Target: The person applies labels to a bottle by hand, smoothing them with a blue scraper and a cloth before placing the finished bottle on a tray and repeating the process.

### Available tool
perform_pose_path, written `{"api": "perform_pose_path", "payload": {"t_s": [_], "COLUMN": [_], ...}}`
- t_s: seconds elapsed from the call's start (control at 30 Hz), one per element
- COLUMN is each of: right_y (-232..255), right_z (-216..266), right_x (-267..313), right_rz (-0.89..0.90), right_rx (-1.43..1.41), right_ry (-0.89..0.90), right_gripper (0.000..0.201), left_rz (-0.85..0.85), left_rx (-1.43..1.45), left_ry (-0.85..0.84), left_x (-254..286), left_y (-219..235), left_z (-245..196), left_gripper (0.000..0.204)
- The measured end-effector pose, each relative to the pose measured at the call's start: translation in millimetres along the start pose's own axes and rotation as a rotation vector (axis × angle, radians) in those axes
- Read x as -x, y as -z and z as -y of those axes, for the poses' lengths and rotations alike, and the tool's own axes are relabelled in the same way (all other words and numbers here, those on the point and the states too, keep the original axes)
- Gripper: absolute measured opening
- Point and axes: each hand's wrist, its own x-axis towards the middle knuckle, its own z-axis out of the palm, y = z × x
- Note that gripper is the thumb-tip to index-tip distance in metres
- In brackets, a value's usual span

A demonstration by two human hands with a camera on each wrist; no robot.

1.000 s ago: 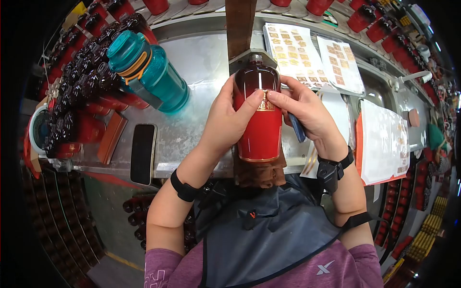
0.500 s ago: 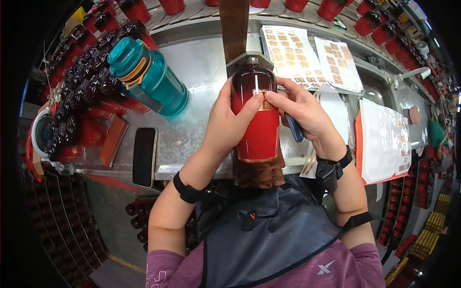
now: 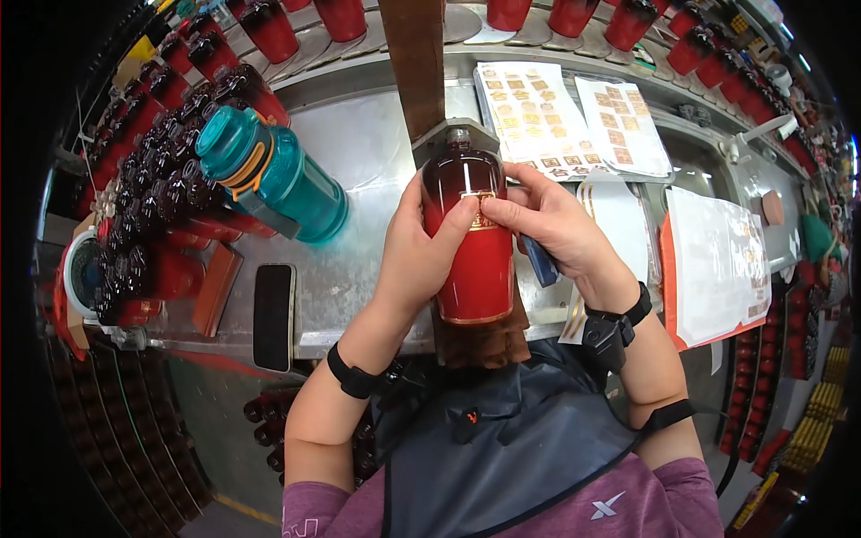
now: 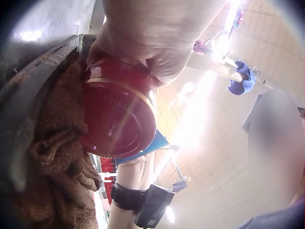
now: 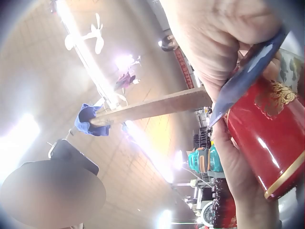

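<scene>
One red bottle (image 3: 475, 278) with a dark, glossy shoulder lies centre frame, neck toward the top against a metal bracket (image 3: 489, 140), base just above a brown cloth (image 3: 484, 350). Its gold-edged label (image 3: 485, 224) is partly hidden by two thumbs. From where I stand, the left hand (image 3: 414, 251) has its palm and fingers clamped along the bottle's left side, thumb tip on the label; the right hand (image 3: 565, 229) presses its thumb beside that one, fingers bent around the upper right side. A flat blue piece (image 3: 540, 263) is tucked in the right hand, jutting out below the fingers beside the bottle. Above the bracket, a brown post (image 3: 417, 67) runs up to the top edge, blocking part of the metal counter (image 3: 345, 117). Patterned sheets (image 3: 529, 117) lie upper right, with a sink (image 3: 700, 161) and faucet (image 3: 767, 132) past them; more papers (image 3: 717, 269) sit on an orange folder at right. Upper left, a teal water bottle (image 3: 300, 188) leans across, crowded by dark-topped red bottles (image 3: 166, 202). Lower left are a phone (image 3: 273, 316) and a reddish-brown block (image 3: 217, 289).
</scene>
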Motion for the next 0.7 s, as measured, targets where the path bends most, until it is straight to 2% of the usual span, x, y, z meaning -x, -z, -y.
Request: {"api": "perform_pose_path", "payload": {"t_s": [0.33,0.43,0.5,0.57,0.6,0.63,0.7], "right_y": [-1.2,1.3,9.9,20.2,26.0,34.4,44.0], "right_z": [0.4,2.2,-7.2,-10.8,-9.4,-9.4,-7.6], "right_x": [1.1,3.1,-0.1,0.2,1.3,5.3,18.7], "right_rz": [-0.023,-0.025,-0.101,-0.175,-0.27,-0.293,-0.235], "right_rx": [-0.001,0.059,0.158,0.015,-0.059,-0.1,-0.176], "right_ry": [0.007,-0.026,-0.02,0.009,0.006,-0.027,-0.086], "right_gripper": [0.051,0.053,0.051,0.053,0.045,0.047,0.039], "left_rz": [-0.016,-0.019,-0.005,0.008,0.022,0.017,0.061], "left_rx": [0.022,0.024,0.009,0.098,0.186,0.189,0.146], "left_ry": [0.02,0.024,0.025,0.074,0.112,0.113,0.083], "left_x": [1.2,1.1,0.4,4.1,4.9,5.1,6.9], "left_y": [-2.5,-1.5,1.8,3.2,3.5,4.7,7.5], "left_z": [-1.9,0.9,1.5,-5.2,-9.6,-10.9,-10.5], "left_gripper": [0.047,0.047,0.05,0.051,0.053,0.053,0.056]}}
